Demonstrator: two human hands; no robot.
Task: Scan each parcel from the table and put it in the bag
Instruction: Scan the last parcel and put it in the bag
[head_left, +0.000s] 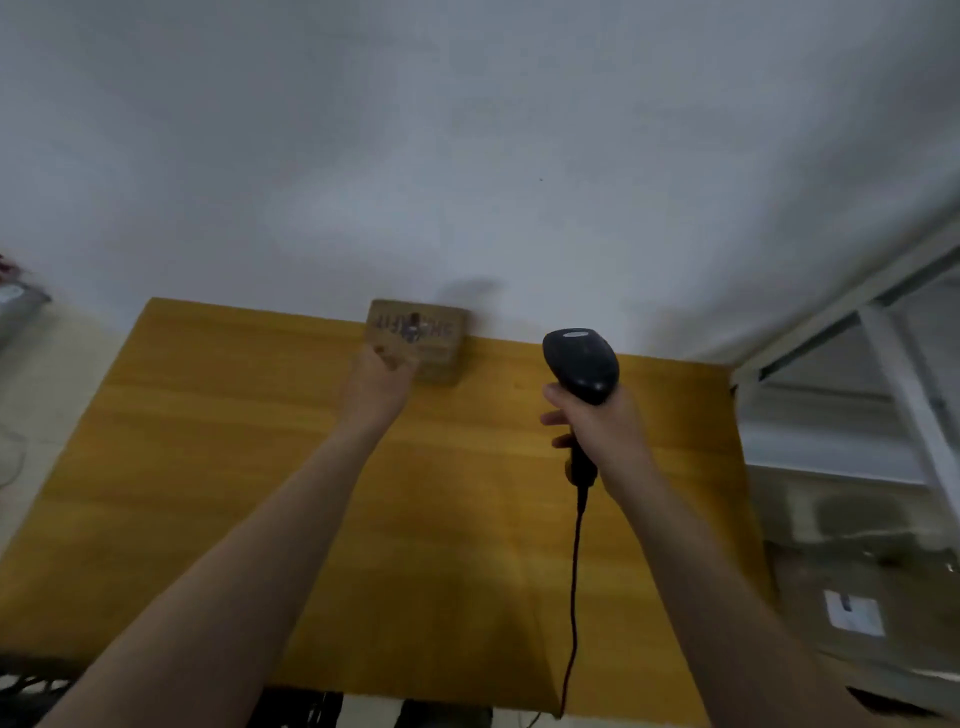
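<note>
- Head view: 1 parcel is sitting at the far edge of the table, against the wall. It's a small brown cardboard box w/ dark print on its upper face, blurred.
- Prob. light, stiff, not slippery. Best hold looks like thumb + fingers across its short sides, print facing up.
- Left hand is touching the parcel's near-left corner; too blurred to tell if its fingers are clamping.
- Right hand is wrapping its fingers round the scanner handle, head pointing twd the parcel.

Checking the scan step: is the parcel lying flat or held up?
Held up: left hand grips the parcel, printed face toward the camera; right hand holds the scanner.
</note>
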